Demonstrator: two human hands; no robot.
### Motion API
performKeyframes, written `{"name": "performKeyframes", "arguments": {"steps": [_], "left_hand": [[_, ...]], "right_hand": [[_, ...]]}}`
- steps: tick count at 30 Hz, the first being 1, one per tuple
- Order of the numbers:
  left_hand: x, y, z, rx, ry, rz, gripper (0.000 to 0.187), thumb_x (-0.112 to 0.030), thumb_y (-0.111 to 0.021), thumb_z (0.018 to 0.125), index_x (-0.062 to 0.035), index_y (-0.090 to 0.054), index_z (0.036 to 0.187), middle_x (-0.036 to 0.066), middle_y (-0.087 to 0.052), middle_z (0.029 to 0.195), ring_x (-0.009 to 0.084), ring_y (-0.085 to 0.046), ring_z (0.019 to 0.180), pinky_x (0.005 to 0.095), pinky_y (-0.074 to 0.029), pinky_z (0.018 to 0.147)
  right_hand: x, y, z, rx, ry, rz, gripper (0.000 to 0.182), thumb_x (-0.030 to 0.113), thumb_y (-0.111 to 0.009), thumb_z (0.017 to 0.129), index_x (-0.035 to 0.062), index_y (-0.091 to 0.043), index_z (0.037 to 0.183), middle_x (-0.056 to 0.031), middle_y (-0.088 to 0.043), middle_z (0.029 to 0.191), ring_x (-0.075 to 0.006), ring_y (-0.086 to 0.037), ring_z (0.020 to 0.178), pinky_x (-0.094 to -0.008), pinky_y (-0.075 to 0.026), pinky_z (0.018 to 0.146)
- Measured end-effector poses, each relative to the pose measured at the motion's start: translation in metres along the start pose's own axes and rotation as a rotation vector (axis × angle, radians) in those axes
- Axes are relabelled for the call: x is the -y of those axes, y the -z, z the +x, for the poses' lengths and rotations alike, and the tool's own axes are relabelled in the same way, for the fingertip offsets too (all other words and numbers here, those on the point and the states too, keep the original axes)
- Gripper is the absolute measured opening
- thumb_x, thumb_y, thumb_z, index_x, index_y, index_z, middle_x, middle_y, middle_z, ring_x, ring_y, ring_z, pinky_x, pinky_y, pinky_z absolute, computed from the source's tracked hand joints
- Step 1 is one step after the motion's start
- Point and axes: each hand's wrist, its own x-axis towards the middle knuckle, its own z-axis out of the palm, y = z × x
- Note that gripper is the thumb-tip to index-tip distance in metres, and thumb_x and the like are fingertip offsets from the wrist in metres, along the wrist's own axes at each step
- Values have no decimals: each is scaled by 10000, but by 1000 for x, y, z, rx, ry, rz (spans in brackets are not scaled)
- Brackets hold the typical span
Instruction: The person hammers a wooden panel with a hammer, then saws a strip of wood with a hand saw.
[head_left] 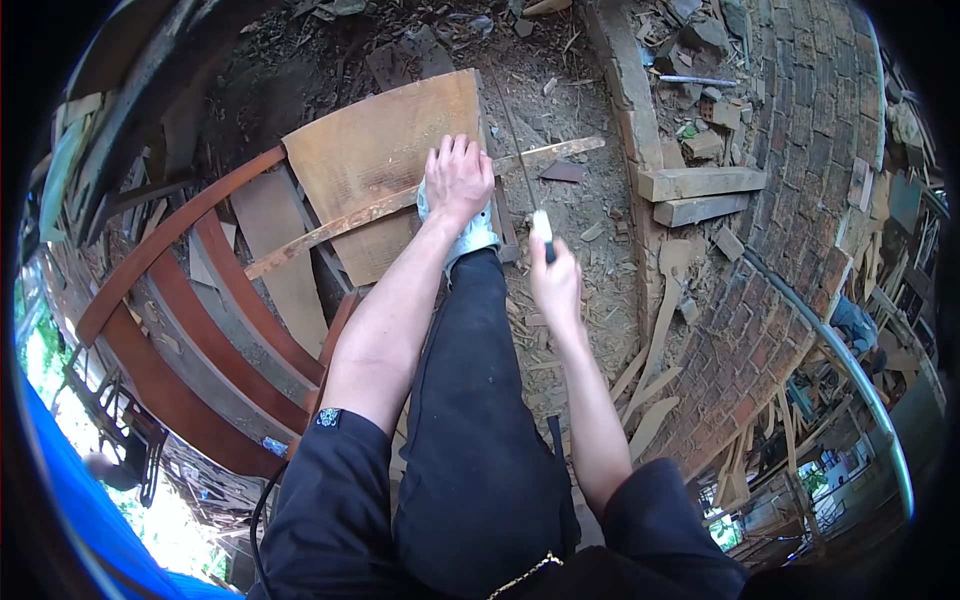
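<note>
My right hand (557, 280) is wrapped round the white-and-dark handle of a handsaw (527, 180). Its thin blade, seen almost edge-on, points away from me and crosses the wooden strip (375, 208); how deep it sits in the wood cannot be made out. My left hand (460, 180) presses down over the strip just left of the blade, fingers bent over it. Under that hand and wrist, my light-coloured shoe (472, 235) bears on the same spot. Beneath the strip lies a curved brown wooden panel (385, 135), and the strip's right end juts past the panel's edge.
At left lies a reddish-brown slatted wooden frame (185, 310). Beyond a low ledge (630, 90) on the right are bricks, short timber blocks (700, 183) and a brick surface (740, 340) with a metal pipe (850, 360). Wood scraps litter the dirt floor (600, 240).
</note>
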Motion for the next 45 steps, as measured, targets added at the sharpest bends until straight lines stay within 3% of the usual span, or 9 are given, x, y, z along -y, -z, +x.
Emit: {"name": "performKeyframes", "arguments": {"steps": [6, 10, 18, 21, 24, 29, 34, 38, 45], "left_hand": [[0, -2, -2, -40, -6, 0, 196, -205, -621, 928, -39, -708, 872, 133, -673, 1011, 318, -622, 1020, 480, -484, 877], [1, -1, -2, -53, -2, 8, 184, -201, -624, 923, -45, -701, 862, 125, -670, 996, 317, -622, 1000, 477, -482, 857], [-1, 0, -3, -67, -18, -3, 185, -209, -631, 922, -47, -691, 856, 123, -663, 980, 323, -622, 995, 480, -484, 854], [-1, -2, -2, -43, -14, 7, 191, -215, -627, 926, -48, -691, 861, 122, -665, 985, 326, -622, 1005, 486, -486, 860], [2, -2, 0, -62, -7, -3, 187, -212, -627, 921, -47, -690, 860, 126, -668, 988, 325, -623, 1007, 490, -485, 858], [0, -2, -4, -57, -4, -15, 185, -211, -628, 918, -48, -696, 866, 123, -672, 989, 324, -624, 1008, 489, -487, 864], [0, 0, -3, -71, -11, 16, 187, -207, -628, 920, -43, -702, 871, 122, -677, 996, 324, -627, 1009, 488, -490, 874], [-2, 1, -5, -49, -6, -3, 188, -207, -626, 924, -44, -706, 878, 118, -677, 996, 321, -626, 1006, 485, -489, 867], [1, -3, -6, -85, -20, 13, 185, -210, -625, 926, -50, -694, 864, 115, -665, 975, 319, -622, 987, 483, -485, 847]], "right_hand": [[-26, 40, -114, -19, 4, 116, 535, 497, -617, 1063, -29, -658, 974, -240, -695, 755, -417, -730, 756, -494, -531, 690], [-44, 84, -183, 43, -75, 45, 300, 298, -673, 1045, -1, -668, 1028, -214, -690, 741, -391, -734, 717, -460, -531, 650], [30, 0, 31, 24, -31, 25, 551, 515, -586, 1071, -25, -677, 1007, -280, -712, 832, -499, -708, 842, -541, -528, 740], [-6, -1, -9, -45, 80, 122, 497, 469, -614, 1072, -20, -678, 1006, -251, -704, 796, -452, -713, 780, -508, -525, 709], [-59, 30, -113, -40, 30, 154, 348, 331, -668, 1058, -11, -654, 991, -175, -657, 721, -285, -696, 678, -429, -513, 647], [-65, 47, -152, -4, 2, 85, 325, 317, -671, 1044, -1, -631, 993, -170, -641, 690, -311, -693, 640, -446, -508, 620], [-31, -12, -12, -34, 78, 59, 531, 507, -597, 1075, -4, -613, 931, -217, -648, 711, -402, -693, 685, -502, -500, 641], [-49, -5, -3, -15, 103, 160, 523, 493, -621, 1071, -6, -606, 916, -159, -610, 685, -286, -599, 631, -433, -479, 639], [-134, 37, -161, -13, 16, 194, 364, 349, -655, 1065, 7, -623, 944, -121, -554, 667, -210, -540, 609, -404, -453, 597]]}}
